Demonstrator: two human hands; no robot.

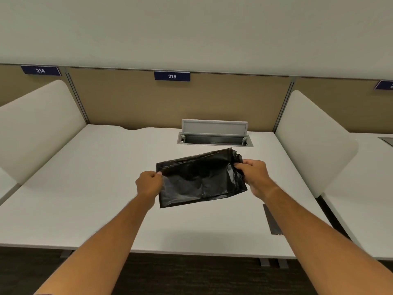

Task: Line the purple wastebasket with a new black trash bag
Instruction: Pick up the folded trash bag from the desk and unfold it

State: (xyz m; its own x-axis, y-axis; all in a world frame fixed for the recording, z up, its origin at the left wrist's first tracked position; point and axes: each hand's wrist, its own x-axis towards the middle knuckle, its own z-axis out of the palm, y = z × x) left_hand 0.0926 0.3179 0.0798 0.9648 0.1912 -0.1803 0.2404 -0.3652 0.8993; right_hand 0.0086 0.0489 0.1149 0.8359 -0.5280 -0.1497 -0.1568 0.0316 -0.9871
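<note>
Head view: folded black trash bag (200, 179) held above white worktop (85, 199); left hand (148, 184) pinches its 9 o'clock edge, right hand (254, 175) grips its 3 o'clock edge. Partition labels: "214" (40, 70), "215" (172, 76).

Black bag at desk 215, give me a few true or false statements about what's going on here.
1. Both hands hold the bag. True: the left hand pinches its left edge, the right hand grips its right end.
2. The bag is fully opened. False: it is still folded flat.
3. The purple wastebasket stands on the desk. False: no wastebasket is in view.
4. The cable hatch behind the bag has its lid up. True.
5. The sign above the desk reads 214. False: it reads 215.
</note>
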